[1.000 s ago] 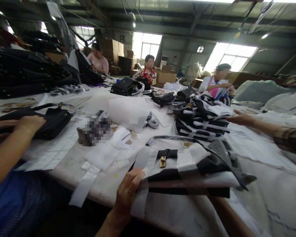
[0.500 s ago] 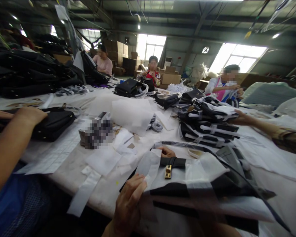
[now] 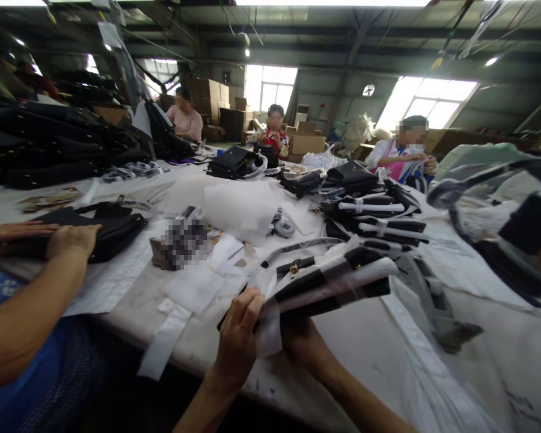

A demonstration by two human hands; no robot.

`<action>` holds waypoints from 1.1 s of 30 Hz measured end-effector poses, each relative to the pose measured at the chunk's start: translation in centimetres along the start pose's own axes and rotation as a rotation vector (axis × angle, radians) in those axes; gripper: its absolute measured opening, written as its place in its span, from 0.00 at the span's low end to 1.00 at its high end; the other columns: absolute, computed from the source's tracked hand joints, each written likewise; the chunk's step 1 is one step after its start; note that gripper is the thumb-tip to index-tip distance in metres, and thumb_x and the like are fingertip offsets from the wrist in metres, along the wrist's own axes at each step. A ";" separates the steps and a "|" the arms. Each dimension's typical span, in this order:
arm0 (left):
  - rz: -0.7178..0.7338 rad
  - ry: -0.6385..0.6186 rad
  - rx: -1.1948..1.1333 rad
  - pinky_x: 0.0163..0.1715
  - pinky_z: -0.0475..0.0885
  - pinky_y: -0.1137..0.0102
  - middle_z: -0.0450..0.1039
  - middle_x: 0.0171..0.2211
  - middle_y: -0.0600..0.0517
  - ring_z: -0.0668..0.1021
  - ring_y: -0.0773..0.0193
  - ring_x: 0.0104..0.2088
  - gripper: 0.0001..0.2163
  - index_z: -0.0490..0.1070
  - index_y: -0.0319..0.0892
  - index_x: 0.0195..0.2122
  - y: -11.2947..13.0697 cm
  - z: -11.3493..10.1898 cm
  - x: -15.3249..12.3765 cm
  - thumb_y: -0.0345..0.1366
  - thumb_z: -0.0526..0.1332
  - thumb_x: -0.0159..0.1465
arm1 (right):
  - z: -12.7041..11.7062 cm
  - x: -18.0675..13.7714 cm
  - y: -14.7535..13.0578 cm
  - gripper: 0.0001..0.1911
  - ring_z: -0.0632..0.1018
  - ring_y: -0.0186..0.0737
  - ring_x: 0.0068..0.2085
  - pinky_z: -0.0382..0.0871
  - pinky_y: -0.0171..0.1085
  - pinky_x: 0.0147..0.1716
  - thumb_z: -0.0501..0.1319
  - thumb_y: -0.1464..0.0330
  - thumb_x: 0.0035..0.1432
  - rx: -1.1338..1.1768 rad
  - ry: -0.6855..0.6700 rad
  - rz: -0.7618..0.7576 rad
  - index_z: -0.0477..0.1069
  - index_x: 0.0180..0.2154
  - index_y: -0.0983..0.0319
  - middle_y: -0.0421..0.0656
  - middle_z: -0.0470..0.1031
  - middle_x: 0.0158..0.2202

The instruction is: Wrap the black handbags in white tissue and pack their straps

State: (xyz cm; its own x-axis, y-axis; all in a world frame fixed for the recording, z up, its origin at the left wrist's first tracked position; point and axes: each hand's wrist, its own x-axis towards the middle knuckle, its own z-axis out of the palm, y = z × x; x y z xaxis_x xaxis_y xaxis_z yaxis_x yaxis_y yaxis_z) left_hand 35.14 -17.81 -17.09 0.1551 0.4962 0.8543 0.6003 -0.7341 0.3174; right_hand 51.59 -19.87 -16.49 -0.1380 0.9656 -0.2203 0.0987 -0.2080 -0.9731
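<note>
A black handbag (image 3: 333, 288) lies tilted before me, partly wrapped in white paper and clear film, with a gold turn-lock (image 3: 294, 269) on its strap. My left hand (image 3: 241, 319) is closed on its near left end, pinching the white wrapping. From below, my right hand (image 3: 300, 343) holds the bag's underside; its fingers are hidden behind the bag. The wrapped handle (image 3: 302, 245) arches over the far side.
At left, a co-worker's hands (image 3: 74, 240) press on another black bag (image 3: 117, 234). Wrapped bags (image 3: 379, 222) are stacked behind mine. A grey tape-dispenser-like object (image 3: 442, 313) lies to the right. A blurred black bag (image 3: 532, 228) hangs at far right. White sheets (image 3: 238, 207) cover mid-table.
The handbag has tilted up and turned, its right end swinging inward. My right hand has gone from showing behind the bag to beneath it. A co-worker's bag has swung in at right.
</note>
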 end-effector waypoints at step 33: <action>0.155 -0.435 -0.239 0.59 0.69 0.55 0.75 0.50 0.46 0.73 0.58 0.57 0.25 0.65 0.42 0.55 1.5 2.1 -3.0 0.17 0.47 0.60 | 1.0 -9.4 3.0 0.19 0.67 0.26 0.12 0.55 0.25 0.10 0.68 0.56 0.46 0.333 -0.179 0.288 0.66 0.28 0.64 0.39 0.75 0.19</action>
State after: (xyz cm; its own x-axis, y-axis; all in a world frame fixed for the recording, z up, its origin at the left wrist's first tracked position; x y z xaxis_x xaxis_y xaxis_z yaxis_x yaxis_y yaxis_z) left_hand 37.23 -19.46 -20.02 0.5700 0.4828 0.6648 0.3566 -0.8743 0.3292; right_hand 52.15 -29.72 -17.46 -0.3222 0.8251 -0.4642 -0.1592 -0.5306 -0.8325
